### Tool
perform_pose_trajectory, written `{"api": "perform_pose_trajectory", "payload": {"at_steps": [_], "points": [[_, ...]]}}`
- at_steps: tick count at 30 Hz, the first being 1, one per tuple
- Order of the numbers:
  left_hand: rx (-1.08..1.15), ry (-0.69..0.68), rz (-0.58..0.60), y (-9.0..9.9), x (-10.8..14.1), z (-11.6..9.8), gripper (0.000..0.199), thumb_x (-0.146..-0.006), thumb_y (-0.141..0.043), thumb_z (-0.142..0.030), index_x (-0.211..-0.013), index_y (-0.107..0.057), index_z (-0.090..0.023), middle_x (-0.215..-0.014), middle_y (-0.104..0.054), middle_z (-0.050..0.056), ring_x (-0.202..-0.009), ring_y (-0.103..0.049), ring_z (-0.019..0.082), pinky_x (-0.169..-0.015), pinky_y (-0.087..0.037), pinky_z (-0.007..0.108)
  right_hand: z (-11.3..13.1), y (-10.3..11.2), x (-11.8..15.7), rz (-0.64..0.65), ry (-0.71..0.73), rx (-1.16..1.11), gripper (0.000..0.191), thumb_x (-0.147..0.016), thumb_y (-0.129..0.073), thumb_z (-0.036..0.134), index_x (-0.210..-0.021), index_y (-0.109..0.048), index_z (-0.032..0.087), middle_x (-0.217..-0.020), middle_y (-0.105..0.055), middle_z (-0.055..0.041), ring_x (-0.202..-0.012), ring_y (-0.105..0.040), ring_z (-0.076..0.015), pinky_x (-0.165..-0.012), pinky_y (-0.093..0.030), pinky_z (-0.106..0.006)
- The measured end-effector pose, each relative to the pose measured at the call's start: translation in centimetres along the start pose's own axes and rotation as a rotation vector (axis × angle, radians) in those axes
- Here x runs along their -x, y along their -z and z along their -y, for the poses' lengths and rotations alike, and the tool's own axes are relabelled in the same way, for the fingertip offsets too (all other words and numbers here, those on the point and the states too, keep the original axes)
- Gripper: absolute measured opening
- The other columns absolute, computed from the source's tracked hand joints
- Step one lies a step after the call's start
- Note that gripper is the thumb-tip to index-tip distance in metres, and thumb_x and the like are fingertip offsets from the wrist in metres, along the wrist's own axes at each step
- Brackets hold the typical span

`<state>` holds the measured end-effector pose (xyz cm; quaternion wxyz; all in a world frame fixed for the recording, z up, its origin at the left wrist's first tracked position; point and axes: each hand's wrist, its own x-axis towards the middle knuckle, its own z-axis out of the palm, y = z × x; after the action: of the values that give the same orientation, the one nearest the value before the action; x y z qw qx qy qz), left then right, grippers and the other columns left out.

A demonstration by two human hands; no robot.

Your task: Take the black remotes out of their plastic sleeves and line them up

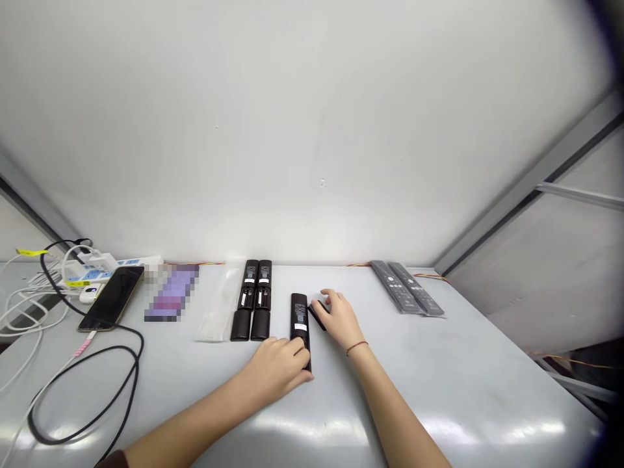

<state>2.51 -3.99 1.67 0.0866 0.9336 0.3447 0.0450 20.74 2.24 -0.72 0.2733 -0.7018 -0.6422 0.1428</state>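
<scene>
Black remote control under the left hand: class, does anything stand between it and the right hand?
Yes. A small flat black piece, kind unclear, lies right beside the black remote control, between it and the fingers of the right hand. The left hand grips the remote's lower end.

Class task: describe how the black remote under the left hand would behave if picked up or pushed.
The black remote looks like rigid plastic, so it should stay stiff. Its flat, bar-like shape suggests it would not roll. Being long and narrow, it might swing round if pushed near one end on the smooth table.
</scene>
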Motion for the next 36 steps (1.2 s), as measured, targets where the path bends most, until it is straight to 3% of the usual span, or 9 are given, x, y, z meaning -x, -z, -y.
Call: {"api": "perform_pose_trajectory", "payload": {"at_steps": [5, 12, 21, 25, 28, 30, 33, 36], "points": [[-0.099, 0.061, -0.109, -0.4, -1.8, 2.0, 0.021, -0.09, -0.044, -0.033, -0.085, -0.057, -0.017, -0.085, -0.059, 0.006, -0.079, -0.056, 0.019, -0.07, -0.036, 0.032, 0.2, -0.1, 0.2, 0.014, 0.029, -0.023, 0.035, -0.082, -0.047, 0.035, -0.108, -0.056, 0.014, -0.093, -0.058, -0.0109, -0.088, -0.056, -0.0235, -0.083, -0.042, -0.036], [-0.13, 0.26, -0.176, 1.0, -4.1, 5.0, 0.023, -0.091, -0.041, -0.032, -0.091, -0.058, -0.016, -0.091, -0.061, 0.009, -0.085, -0.054, 0.022, -0.074, -0.031, 0.034, 0.7, -0.3, 0.6, 0.045, 0.096, -0.041, 0.03, -0.081, -0.049, 0.03, -0.108, -0.056, 0.016, -0.099, -0.059, -0.0131, -0.094, -0.055, -0.0259, -0.086, -0.041, -0.039], [-0.139, 0.311, -0.183, 0.9, -3.9, 6.0, 0.023, -0.09, -0.042, -0.031, -0.092, -0.059, -0.015, -0.093, -0.06, 0.01, -0.087, -0.053, 0.024, -0.075, -0.03, 0.035, 1.8, 0.0, 1.2, 0.152, 0.264, -0.003, 0.027, -0.077, -0.047, 0.012, -0.101, -0.058, 0.016, -0.105, -0.058, -0.0105, -0.098, -0.053, -0.0223, -0.089, -0.039, -0.035], [-0.104, 0.305, -0.222, 1.0, -3.7, 6.0, 0.023, -0.09, -0.044, -0.032, -0.097, -0.058, -0.016, -0.097, -0.06, 0.009, -0.09, -0.053, 0.023, -0.075, -0.034, 0.035, 2.5, 0.4, 1.6, 0.229, 0.314, -0.065, 0.027, -0.077, -0.051, 0.013, -0.102, -0.057, 0.019, -0.105, -0.057, -0.0083, -0.096, -0.054, -0.0206, -0.088, -0.041, -0.034], [0.049, 0.283, -0.3, 2.1, -2.9, 5.0, 0.023, -0.09, -0.041, -0.032, -0.1, -0.057, -0.018, -0.1, -0.06, 0.007, -0.092, -0.052, 0.021, -0.077, -0.037, 0.034, 2.8, 0.6, 1.8, 0.271, 0.343, -0.124, 0.022, -0.078, -0.055, 0.019, -0.1, -0.059, 0.019, -0.103, -0.055, -0.0083, -0.092, -0.056, -0.0196, -0.085, -0.044, -0.034], [0.272, 0.219, -0.318, 3.6, -1.7, 3.3, 0.023, -0.091, -0.038, -0.03, -0.095, -0.058, -0.019, -0.094, -0.061, 0.004, -0.087, -0.053, 0.017, -0.077, -0.039, 0.03, 3.0, 0.7, 2.0, 0.292, 0.375, -0.148, 0.024, -0.077, -0.058, 0.02, -0.1, -0.06, 0.017, -0.104, -0.054, -0.009, -0.091, -0.056, -0.0196, -0.085, -0.045, -0.034], [0.699, 0.087, -0.205, 6.3, 1.2, -0.2, 0.021, -0.091, -0.04, -0.03, -0.091, -0.059, -0.021, -0.08, -0.06, 0.0, -0.068, -0.05, 0.011, -0.065, -0.04, 0.023, 3.1, 0.9, 2.3, 0.333, 0.414, -0.154, 0.038, -0.071, -0.062, 0.018, -0.108, -0.059, 0.016, -0.11, -0.051, -0.0109, -0.096, -0.056, -0.0212, -0.088, -0.046, -0.034], [1.027, -0.007, -0.261, 8.5, 4.6, -2.7, 0.021, -0.09, -0.043, -0.034, -0.103, -0.055, -0.023, -0.068, -0.056, -0.001, -0.059, -0.047, 0.009, -0.059, -0.04, 0.022, 3.3, 1.2, 2.6, 0.398, 0.419, -0.128, 0.05, -0.068, -0.062, 0.016, -0.117, -0.055, 0.016, -0.113, -0.049, -0.0111, -0.099, -0.055, -0.0225, -0.09, -0.045, -0.035]]}}
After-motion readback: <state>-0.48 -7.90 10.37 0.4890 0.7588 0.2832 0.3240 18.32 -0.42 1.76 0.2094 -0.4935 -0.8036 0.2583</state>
